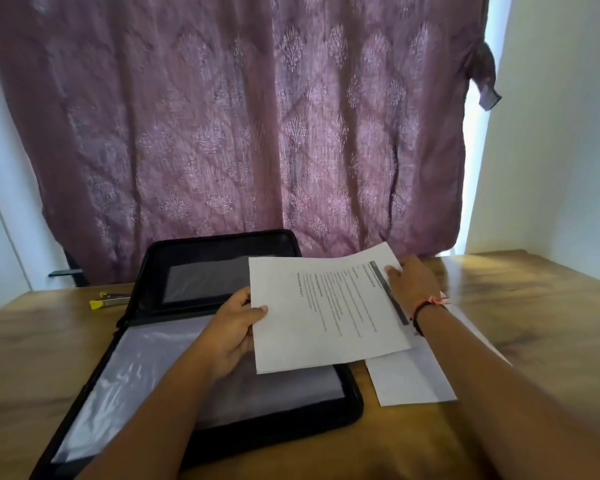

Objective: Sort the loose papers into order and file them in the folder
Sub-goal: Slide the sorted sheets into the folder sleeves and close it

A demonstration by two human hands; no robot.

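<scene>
Left of centre, left hand (238,327): I see it pinching the printed sheet (326,313) at its left edge, with the thumb on top and the fingers tucked underneath.
Right of centre, right hand (413,282): it grips the same sheet at its right edge. The thumb lies on the paper beside the dark header bar, and the back of the hand hides the fingers from me.
Right wrist: it wears a black band and a pink band (430,303).
Printed sheet: it is white and held between both hands in the middle of the frame. It is turned sideways, so its lines of text run up and down and its header is at the right. Its far right corner curls upward. Its lower left part overlaps the folder, and its lower right part overlaps the loose papers.
Loose papers (409,379): these white sheets lie flat on the table, lower right of centre, just beside the folder's right edge and partly under the right forearm.
Folder (355,400): it is black with a zip rim and lies open in the lower left of the frame, with its lid propped up behind.
Clear sleeve (146,368): it is glossy plastic and lies across the folder's near half.
Table (534,306): it has a wooden top that spans the lower frame.
Yellow-tipped tool (108,301): it lies on the table at mid left, near the folder's lid. I cannot tell what it is.
Curtain (257,133): it is mauve and patterned, and it fills the upper frame behind the table.
Wall (561,133): it is pale and stands at the upper right.
</scene>
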